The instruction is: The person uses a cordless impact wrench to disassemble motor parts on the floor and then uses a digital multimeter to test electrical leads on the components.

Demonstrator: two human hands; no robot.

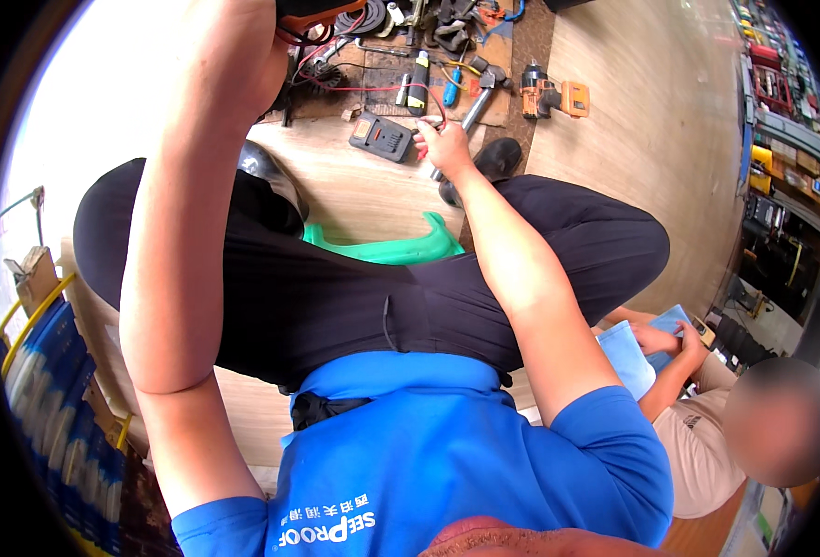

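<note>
My left hand is raised high at the top, close to the camera. It is closed on a black-and-orange device, cut off by the upper edge; most of its fingers are hidden. My right hand is lower, with fingers pinched round a thin red lead that trails across the tools. Just left of those fingers, a black power tool battery lies flat on the floor. A hammer lies just beyond the right hand, its handle passing beside it.
On a stained board lie a blue-handled screwdriver, a black-and-yellow tool and tangled cables. An orange-and-black impact wrench lies right. A green stool shows between my legs. Another person sits right, holding blue sheets.
</note>
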